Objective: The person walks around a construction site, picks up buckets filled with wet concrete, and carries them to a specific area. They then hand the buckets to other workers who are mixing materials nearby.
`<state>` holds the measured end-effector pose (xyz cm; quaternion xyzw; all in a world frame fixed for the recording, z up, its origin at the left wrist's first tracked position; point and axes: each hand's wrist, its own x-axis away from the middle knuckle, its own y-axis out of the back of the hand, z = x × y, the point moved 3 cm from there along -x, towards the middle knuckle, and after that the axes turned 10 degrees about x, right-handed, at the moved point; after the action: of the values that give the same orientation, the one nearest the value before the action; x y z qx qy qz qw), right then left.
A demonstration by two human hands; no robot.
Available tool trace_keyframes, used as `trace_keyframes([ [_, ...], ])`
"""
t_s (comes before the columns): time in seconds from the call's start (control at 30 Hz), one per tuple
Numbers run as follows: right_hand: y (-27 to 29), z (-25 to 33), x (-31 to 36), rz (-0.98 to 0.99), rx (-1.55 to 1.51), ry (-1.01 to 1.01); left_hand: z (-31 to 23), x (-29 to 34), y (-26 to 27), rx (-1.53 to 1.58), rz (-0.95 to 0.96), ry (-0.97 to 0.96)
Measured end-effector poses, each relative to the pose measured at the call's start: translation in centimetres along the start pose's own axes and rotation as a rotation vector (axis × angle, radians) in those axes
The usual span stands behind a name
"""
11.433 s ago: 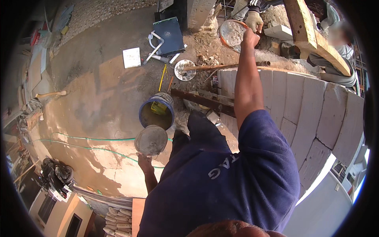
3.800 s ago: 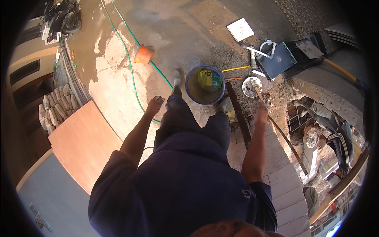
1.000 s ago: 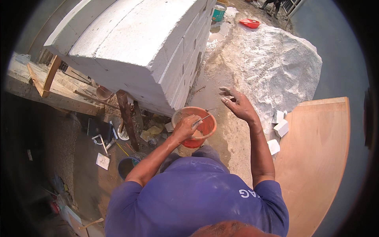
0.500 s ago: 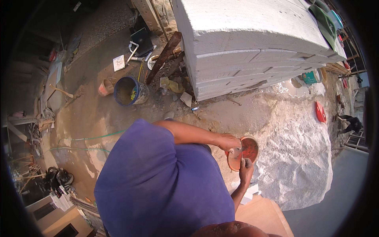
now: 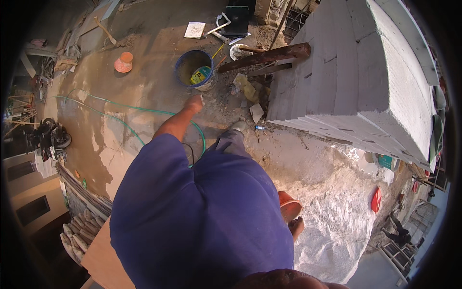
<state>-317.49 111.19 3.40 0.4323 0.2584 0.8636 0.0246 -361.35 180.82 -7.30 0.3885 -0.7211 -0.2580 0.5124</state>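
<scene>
My left hand (image 5: 195, 103) is stretched out to the left, just below the large blue bucket (image 5: 211, 83) on the ground. Its fingers are curled, with a small pale bit at their edge that I cannot make out. Down at my right side, my right hand (image 5: 296, 228) is closed at the rim of an orange-red bucket (image 5: 290, 208). The bucket is tilted and partly hidden behind my blue shirt. A yellow and green packet (image 5: 200, 75) sits inside the blue bucket.
A stack of pale blocks (image 5: 332, 86) rises at the right, with a wooden beam (image 5: 269, 57) beside it. A white sheet-like heap (image 5: 332, 216) lies on the right. A green hose (image 5: 144, 110) crosses the wet ground. A small orange pail (image 5: 123, 63) stands at the left.
My left hand has left the orange-red bucket and swung left towards the blue bucket. My right hand stays at the orange-red bucket, now closer to my side. The view has turned left.
</scene>
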Motion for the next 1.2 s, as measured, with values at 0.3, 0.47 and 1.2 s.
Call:
trace_keyframes([
  [0.3,-15.4,-2.0,-1.5,0.462,0.186,-0.003,29.8,25.4,-4.2,0.943,-0.431,0.263],
  [0.47,-22.5,0.1,3.0,0.550,0.295,0.098,38.3,40.7,-12.4,0.891,-0.260,0.792],
  [1.2,-53.7,-11.5,34.2,0.293,0.667,0.073,59.8,0.5,32.0,1.335,-0.378,0.175],
])
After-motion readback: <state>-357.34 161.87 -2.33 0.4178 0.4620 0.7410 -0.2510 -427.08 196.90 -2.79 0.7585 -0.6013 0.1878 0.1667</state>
